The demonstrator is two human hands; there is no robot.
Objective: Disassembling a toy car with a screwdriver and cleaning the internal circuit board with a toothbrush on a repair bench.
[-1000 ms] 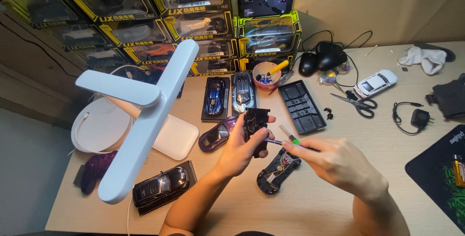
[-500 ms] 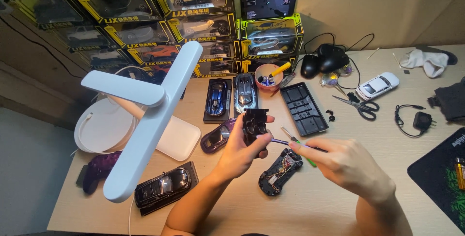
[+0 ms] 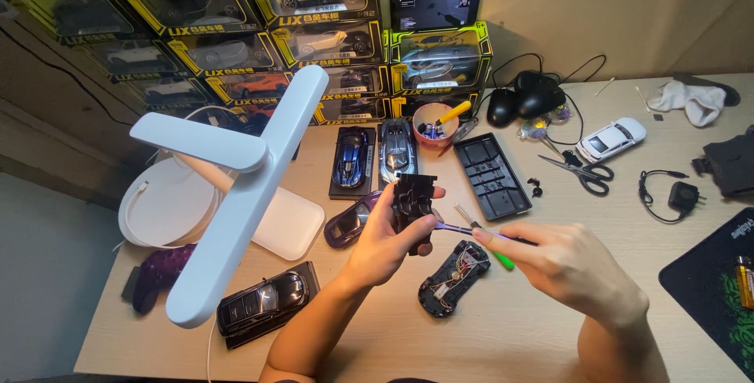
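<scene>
Left hand [image 3: 385,243] clamps black chassis [image 3: 413,202] above desk [image 3: 550,328], right hand [image 3: 573,265] pinches screwdriver [image 3: 463,230], tip at chassis. Best keep driver straight, chassis steady, easy pressure so tip doesn't slip.

Single head view, looking steeply down from above the surface [image 3: 550,336], close range; hands at lower centre of frame, stacked boxes [image 3: 314,45] against wall at top.
</scene>
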